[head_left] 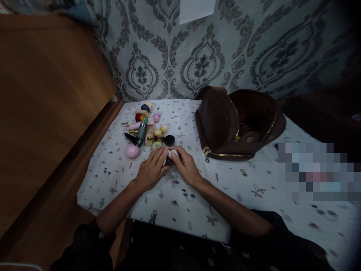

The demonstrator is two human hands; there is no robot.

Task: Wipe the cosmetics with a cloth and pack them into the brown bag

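My left hand (152,168) and my right hand (186,165) meet over the printed cloth, fingers closed around a small brown container (169,159). White material shows at its upper edge under both hands; whether it is a lid or a wipe I cannot make out. Just beyond my fingers lie a pale green round pot (157,144), a black round jar (169,140) and a black-and-gold tube (155,138). Left of these are a pink round container (132,151), a dark green bottle (142,131) with a green cap and a black tube (132,139).
An open brown zip bag (217,120) stands to the right, something round inside. More small cosmetics, including a red-and-amber bottle (140,117), lie toward the wall. A wooden cabinet (53,75) borders the left side. Patterned wallpaper (169,49) rises behind; a blurred patch covers the right.
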